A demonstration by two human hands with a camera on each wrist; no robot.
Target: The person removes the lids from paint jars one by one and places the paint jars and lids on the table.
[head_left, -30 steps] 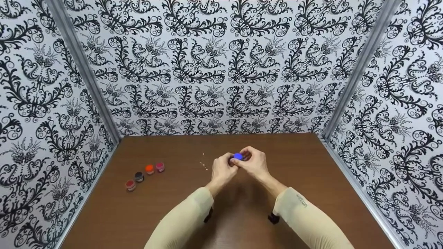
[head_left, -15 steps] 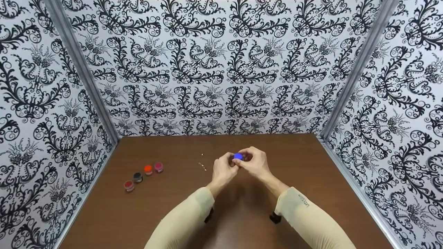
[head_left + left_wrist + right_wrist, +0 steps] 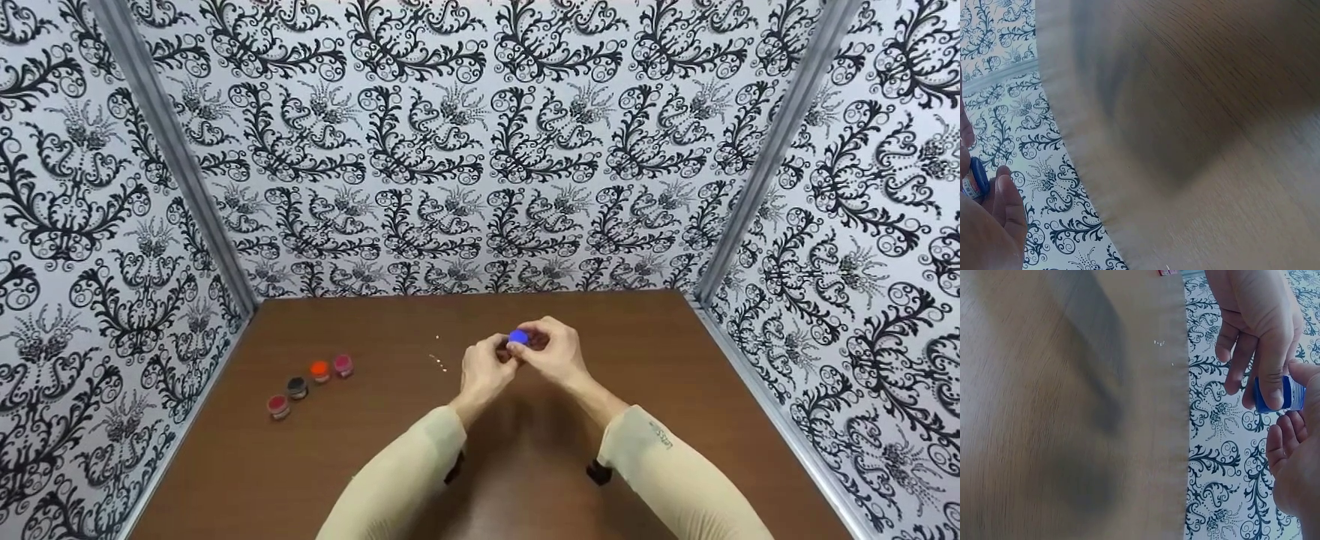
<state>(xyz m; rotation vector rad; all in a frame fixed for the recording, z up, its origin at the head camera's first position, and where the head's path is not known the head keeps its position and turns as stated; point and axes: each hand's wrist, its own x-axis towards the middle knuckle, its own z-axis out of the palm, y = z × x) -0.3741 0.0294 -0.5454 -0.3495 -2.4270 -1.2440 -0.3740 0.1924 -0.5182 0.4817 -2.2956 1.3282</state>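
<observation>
Both hands meet over the far middle part of the wooden table [image 3: 405,450], around a small jar with a blue lid [image 3: 518,337]. My left hand [image 3: 484,371] curls its fingers around the jar from the left. On the other side, my right hand [image 3: 555,352] pinches the blue lid between thumb and forefinger, its other fingers curled behind. In the right wrist view, the jar [image 3: 1296,395] shows clear ridged sides beside the blue part, with fingers covering much of it. A printed label [image 3: 971,187] is visible on the jar in the left wrist view.
Several small lidded jars stand in a slanting row at left: red [image 3: 278,406], black [image 3: 298,387], orange [image 3: 320,370] and pink [image 3: 343,365]. Small pale bits [image 3: 439,363] lie left of the hands. Patterned walls [image 3: 450,150] enclose the table's back and sides.
Both hands stay nearly in place around the jar. The blue lid has risen very slightly between the fingers. The head view has shifted a little.
</observation>
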